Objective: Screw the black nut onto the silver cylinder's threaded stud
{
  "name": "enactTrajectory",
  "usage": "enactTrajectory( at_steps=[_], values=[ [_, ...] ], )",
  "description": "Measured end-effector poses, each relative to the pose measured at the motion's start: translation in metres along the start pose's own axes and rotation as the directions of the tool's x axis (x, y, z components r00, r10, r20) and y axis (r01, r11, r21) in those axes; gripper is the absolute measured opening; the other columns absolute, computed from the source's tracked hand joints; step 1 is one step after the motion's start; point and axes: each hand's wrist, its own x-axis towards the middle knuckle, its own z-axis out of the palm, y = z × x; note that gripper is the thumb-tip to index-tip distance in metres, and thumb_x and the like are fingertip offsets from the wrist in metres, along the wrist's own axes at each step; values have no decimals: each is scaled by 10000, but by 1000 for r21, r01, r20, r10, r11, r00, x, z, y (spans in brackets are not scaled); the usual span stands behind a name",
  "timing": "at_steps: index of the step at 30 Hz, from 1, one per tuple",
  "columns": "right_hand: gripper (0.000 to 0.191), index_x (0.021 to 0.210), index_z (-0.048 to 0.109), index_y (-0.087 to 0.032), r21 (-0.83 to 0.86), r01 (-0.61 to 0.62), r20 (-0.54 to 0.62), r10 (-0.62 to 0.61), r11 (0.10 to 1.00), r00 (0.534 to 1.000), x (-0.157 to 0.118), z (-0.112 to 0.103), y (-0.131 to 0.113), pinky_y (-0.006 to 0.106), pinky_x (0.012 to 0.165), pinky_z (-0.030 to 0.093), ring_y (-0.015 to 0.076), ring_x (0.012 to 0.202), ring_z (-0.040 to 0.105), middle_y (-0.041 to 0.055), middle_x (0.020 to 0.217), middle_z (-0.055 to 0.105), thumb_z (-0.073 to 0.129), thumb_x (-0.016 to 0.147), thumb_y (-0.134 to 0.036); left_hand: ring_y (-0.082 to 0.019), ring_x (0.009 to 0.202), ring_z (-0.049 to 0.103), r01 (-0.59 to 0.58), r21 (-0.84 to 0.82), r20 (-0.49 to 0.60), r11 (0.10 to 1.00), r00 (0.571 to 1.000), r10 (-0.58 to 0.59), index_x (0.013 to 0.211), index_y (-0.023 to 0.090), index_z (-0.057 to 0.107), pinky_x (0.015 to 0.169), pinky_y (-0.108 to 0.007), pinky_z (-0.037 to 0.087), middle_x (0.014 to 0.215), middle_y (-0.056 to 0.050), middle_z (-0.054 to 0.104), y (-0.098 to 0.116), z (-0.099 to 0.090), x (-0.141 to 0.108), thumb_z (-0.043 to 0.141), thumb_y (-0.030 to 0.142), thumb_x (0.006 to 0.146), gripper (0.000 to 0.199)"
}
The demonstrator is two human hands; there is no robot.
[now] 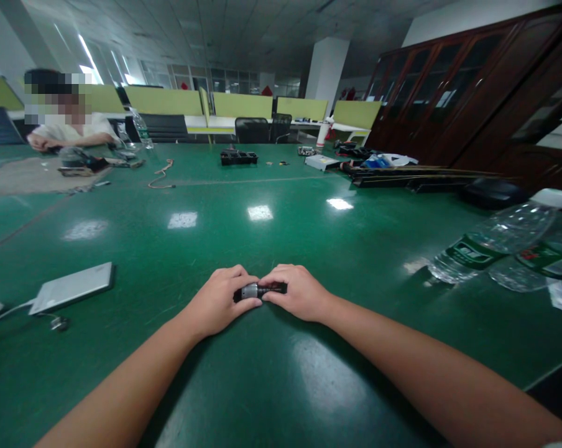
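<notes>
Both of my hands meet near the middle of the green table (281, 367), low over its surface. Between them lies a small silver-and-black cylindrical part (250, 291) with a thinner dark section on its right. The thumb and fingers of my left hand (220, 300) wrap round the thick silver end. My right hand (302, 292) grips the thin dark end, with its thumb and fingertips close to the left hand's. Much of the part is hidden by the fingers, and its exact kind cannot be made out.
A flat silver device (73, 289) with a white cable lies at left. Two plastic bottles (490, 242) stand at right. Farther back are a black tray-like box (239, 157), a cord (161, 174) and long dark strips (416, 177). A person (71, 124) sits across the table at left.
</notes>
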Motion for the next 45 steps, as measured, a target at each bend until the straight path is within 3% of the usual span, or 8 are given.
enactTrajectory(
  at_steps=[7,16,45],
  values=[
    [174,958,742,-206,-24,-16,-12,16,1000,1000,0,3,0,280,759,441,154,797,622,29,861,724,732,786,-177,-234,957,603,23,30,-9,999,1000,-22,1162,217,619,872,-370,434,1021,-48,659,1,1,0,674,390,864,349],
    [134,929,745,-204,-62,29,-6,-29,998,1000,0,3,0,290,763,415,161,809,606,24,831,708,734,796,-218,-230,847,607,67,26,-38,997,997,-66,965,193,619,784,-354,451,910,-48,664,4,1,1,664,425,847,264],
    [126,933,754,-211,-68,81,10,-80,994,997,-1,0,5,298,778,436,172,823,624,29,842,732,721,813,-227,-238,868,616,65,49,-46,997,997,-62,957,193,607,795,-364,456,920,-55,669,5,2,1,670,403,846,246]
  ],
)
